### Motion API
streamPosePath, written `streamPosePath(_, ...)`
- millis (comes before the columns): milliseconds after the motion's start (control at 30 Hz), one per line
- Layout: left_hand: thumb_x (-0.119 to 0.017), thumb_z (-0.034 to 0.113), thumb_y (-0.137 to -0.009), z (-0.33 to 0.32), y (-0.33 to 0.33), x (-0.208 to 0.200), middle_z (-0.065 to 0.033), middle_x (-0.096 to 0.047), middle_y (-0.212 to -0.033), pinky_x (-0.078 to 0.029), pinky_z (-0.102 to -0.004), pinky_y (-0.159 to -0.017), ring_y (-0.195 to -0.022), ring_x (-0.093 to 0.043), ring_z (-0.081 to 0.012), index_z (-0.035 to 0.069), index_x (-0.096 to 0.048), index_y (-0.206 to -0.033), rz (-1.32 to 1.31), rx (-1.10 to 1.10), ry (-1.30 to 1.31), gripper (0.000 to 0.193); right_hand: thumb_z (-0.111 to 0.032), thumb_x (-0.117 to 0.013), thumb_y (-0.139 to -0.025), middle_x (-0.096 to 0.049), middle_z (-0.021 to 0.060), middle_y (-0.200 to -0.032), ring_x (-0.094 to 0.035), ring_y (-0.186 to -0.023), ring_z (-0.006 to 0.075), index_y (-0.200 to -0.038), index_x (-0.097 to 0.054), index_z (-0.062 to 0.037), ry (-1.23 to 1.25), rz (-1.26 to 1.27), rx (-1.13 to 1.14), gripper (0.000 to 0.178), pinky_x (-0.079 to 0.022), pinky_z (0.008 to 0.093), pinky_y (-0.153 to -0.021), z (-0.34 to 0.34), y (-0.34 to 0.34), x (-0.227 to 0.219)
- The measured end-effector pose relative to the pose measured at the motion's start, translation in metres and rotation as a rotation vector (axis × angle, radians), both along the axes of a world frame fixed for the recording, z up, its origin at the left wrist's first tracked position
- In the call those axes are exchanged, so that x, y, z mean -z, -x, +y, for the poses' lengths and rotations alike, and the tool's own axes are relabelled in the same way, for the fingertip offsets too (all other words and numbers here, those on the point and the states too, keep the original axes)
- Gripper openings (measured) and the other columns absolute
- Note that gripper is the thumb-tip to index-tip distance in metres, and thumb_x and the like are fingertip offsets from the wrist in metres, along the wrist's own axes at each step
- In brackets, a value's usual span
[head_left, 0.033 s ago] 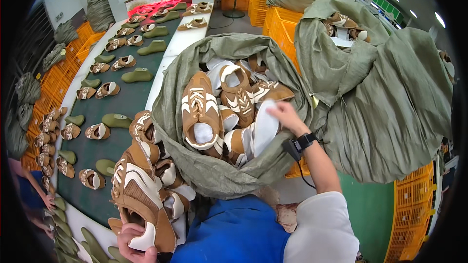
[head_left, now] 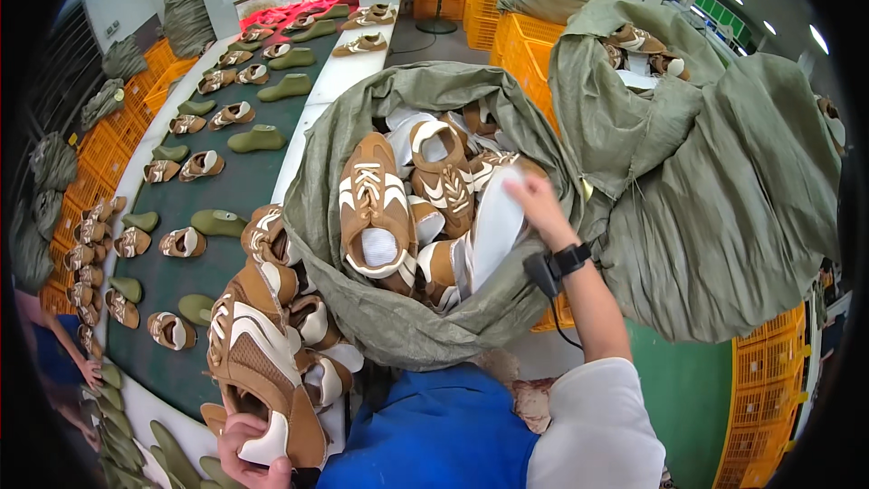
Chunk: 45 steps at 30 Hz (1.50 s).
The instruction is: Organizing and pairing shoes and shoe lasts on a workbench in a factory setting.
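My left hand [head_left: 249,453] grips a brown-and-white shoe upper [head_left: 262,353] by its heel, fingers inside the opening and thumb outside. My right hand [head_left: 537,199] pinches the upper edge of a white, insole-shaped flat piece [head_left: 491,234], which stands tilted over the right side of an open grey-green sack [head_left: 425,335]. Inside that sack lie several brown-and-white shoe uppers [head_left: 373,199] with white laces. More uppers [head_left: 312,321] are bunched beside the one in my left hand, at the sack's left side.
A green conveyor [head_left: 244,208] on the left carries uppers and olive shoe lasts [head_left: 256,139]. Other grey-green sacks [head_left: 715,208] bulge at the right. Orange crates [head_left: 760,407] stand at the lower right and behind. At the far left another person's hand [head_left: 90,371] shows near more lasts.
My right hand has shifted the white flat piece slightly, turning it so more of its face shows and its top stands higher. My left hand and its shoe upper stay put.
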<state>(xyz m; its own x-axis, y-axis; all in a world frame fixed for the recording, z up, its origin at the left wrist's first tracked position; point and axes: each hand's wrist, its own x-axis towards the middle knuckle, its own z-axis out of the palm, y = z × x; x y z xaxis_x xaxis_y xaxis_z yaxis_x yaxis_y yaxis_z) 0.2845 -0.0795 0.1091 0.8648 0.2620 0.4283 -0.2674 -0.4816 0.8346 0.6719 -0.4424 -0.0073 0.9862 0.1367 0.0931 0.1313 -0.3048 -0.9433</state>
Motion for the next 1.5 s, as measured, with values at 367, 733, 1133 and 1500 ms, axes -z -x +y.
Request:
streamPosePath(367,-0.066,0.014,-0.074,-0.003,0.009,0.013,-0.0157,-0.053,-0.098,-0.044,-0.0261,-0.056,-0.065,-0.053,-0.0156,-0.002,-0.045,-0.108,0.039,-0.091,0.013,0.043,-0.042,-0.049,-0.088,-0.063,0.016,-0.104,-0.06,-0.095,0.0324,-0.11,-0.055,-0.008,0.277,-0.374,-0.326,0.041,-0.047,0.0424,-0.077,0.17,-0.03,0.006)
streamPosePath(733,-0.071,0.023,-0.072,-0.014,0.009,0.002,-0.013,-0.054,-0.094,-0.042,-0.0308,-0.071,-0.079,-0.051,-0.0188,-0.001,-0.054,-0.093,-0.016,-0.301,-0.087,0.036,-0.026,-0.059,-0.083,-0.065,0.0149,-0.093,-0.062,-0.086,0.0326,-0.098,-0.064,-0.0039,0.349,-0.396,0.039,0.028,-0.049,0.0377,-0.077,0.07,-0.073,-0.03)
streamPosePath(1133,-0.069,0.009,-0.07,-0.013,0.009,-0.001,-0.0117,-0.06,-0.097,-0.046,-0.0299,-0.075,-0.083,-0.056,-0.0183,-0.001,-0.055,-0.1,0.078,-0.32,-0.05,0.034,-0.026,-0.071,-0.067,-0.055,0.0107,-0.108,-0.051,-0.102,0.0322,-0.109,-0.059,-0.0156,1.062,-0.499,-0.007,0.045,-0.041,0.0434,-0.088,0.016,-0.033,0.013)
streamPosePath(1500,-0.069,0.013,-0.07,-0.01,0.02,0.0,-0.0129,-0.06,-0.096,-0.046,-0.0306,-0.074,-0.082,-0.056,-0.0201,-0.002,-0.056,-0.099,0.062,-0.372,-0.018,0.034,-0.01,-0.061,-0.074,-0.063,0.0196,-0.08,-0.06,-0.08,0.0365,-0.09,-0.066,-0.0072,0.837,-0.477,0.072,0.017,-0.048,0.0442,-0.071,0.014,-0.037,-0.033)
